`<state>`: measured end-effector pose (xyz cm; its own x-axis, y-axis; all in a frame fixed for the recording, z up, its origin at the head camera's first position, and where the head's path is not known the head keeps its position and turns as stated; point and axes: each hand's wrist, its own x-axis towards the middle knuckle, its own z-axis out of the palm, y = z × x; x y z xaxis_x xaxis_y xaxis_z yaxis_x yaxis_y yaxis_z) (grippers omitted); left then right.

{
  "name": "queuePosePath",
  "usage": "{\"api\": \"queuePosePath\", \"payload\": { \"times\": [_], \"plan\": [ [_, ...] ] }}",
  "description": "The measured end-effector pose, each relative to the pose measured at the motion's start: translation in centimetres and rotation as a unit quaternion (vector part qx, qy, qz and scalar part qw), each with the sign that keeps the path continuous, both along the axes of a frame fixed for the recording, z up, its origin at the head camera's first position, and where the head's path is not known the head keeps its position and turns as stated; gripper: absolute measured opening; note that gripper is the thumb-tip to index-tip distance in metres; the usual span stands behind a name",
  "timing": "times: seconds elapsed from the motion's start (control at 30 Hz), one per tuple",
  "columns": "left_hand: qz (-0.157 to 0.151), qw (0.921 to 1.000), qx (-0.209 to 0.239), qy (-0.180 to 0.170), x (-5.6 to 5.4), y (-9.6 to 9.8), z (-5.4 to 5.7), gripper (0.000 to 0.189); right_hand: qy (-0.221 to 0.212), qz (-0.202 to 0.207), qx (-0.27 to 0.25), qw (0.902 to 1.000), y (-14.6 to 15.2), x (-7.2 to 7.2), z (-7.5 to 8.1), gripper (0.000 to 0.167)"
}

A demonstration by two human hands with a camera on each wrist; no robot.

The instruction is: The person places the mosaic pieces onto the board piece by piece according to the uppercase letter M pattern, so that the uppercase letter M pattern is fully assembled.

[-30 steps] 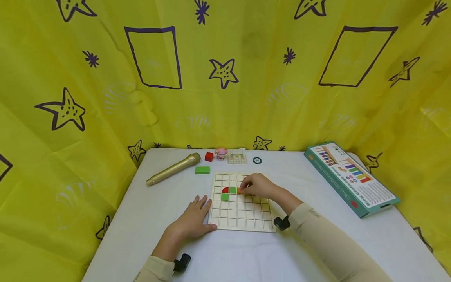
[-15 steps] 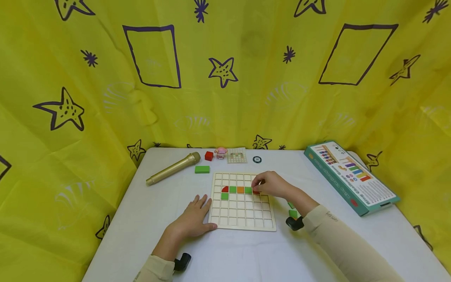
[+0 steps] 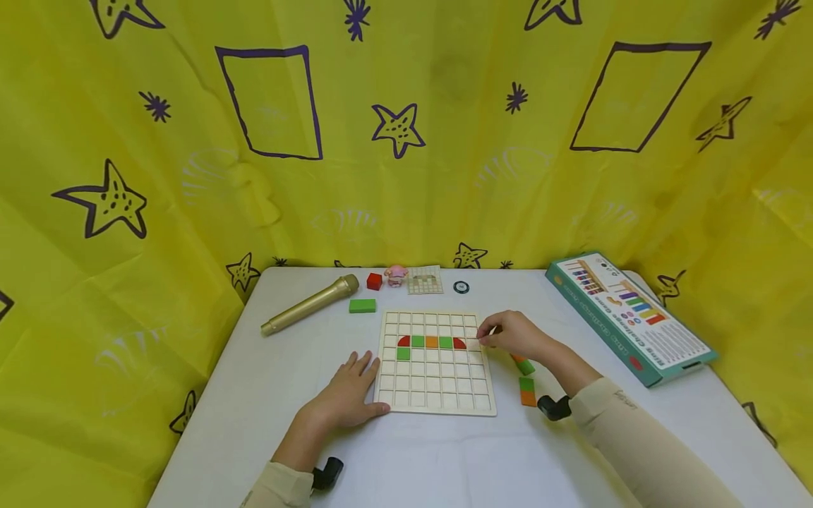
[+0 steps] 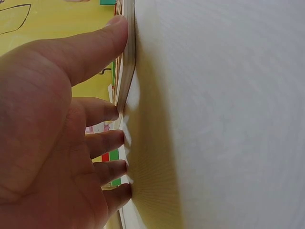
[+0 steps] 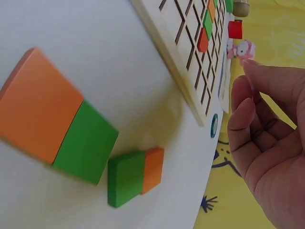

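Note:
My left hand (image 3: 349, 395) lies with fingers spread on the table, its thumb on the front left corner of a wooden grid board (image 3: 438, 388). In the left wrist view, that thumb (image 4: 102, 47) touches the board's edge. Over the board's right edge hovers my right hand (image 3: 517, 334), fingers loosely bent. Seen from the right wrist, nothing sits between its thumb and fingertips. Red quarter-round ends (image 3: 404, 341) flank a row of green, orange (image 3: 432, 342) and green squares on the grid. One more green square (image 3: 403, 353) is below the left end.
Two green-and-orange pieces (image 3: 527, 391) lie right of the board. Behind it are a gold microphone (image 3: 311, 305), green block (image 3: 363, 305), red cube (image 3: 375, 281), pink figurine (image 3: 396, 275), pattern card (image 3: 424, 280) and dark ring (image 3: 461, 287). A game box (image 3: 629, 317) lies at right.
My right hand has moved right and come off the pieces, leaving the orange, right green and right red squares visible on the board. The left hand stays in place.

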<state>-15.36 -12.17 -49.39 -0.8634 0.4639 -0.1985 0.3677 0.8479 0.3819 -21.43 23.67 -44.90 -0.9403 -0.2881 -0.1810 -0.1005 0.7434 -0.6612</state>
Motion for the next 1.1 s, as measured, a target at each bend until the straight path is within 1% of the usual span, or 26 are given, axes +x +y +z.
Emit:
{"api": "queuePosePath", "payload": {
  "times": [0.3,0.47,0.7,0.83,1.0,1.1],
  "plan": [
    [-0.002,1.0,0.005,0.001,0.1,-0.2,0.0,0.09,0.005,-0.012,0.002,0.9999,2.3,0.3,-0.9,0.008],
    [-0.001,1.0,0.003,-0.001,0.1,-0.2,-0.1,0.09,-0.012,-0.029,0.003,0.9995,3.3,0.6,-1.2,0.009],
    [-0.002,1.0,0.003,0.0,0.1,-0.3,-0.1,0.09,-0.009,-0.037,0.002,0.9993,4.9,0.9,-2.0,0.01],
    [-0.002,1.0,0.006,-0.002,0.1,-0.3,-0.1,0.09,-0.019,-0.045,0.0,0.9988,5.7,1.0,-2.5,0.011],
    [-0.002,1.0,0.004,-0.003,0.1,-0.2,0.0,0.091,-0.019,-0.035,-0.001,0.9992,6.7,1.2,-3.0,0.015],
    [-0.002,1.0,0.003,-0.004,0.1,-0.2,0.0,0.09,-0.024,-0.021,-0.001,0.9995,7.3,1.3,-3.2,0.016]
  ]
}}
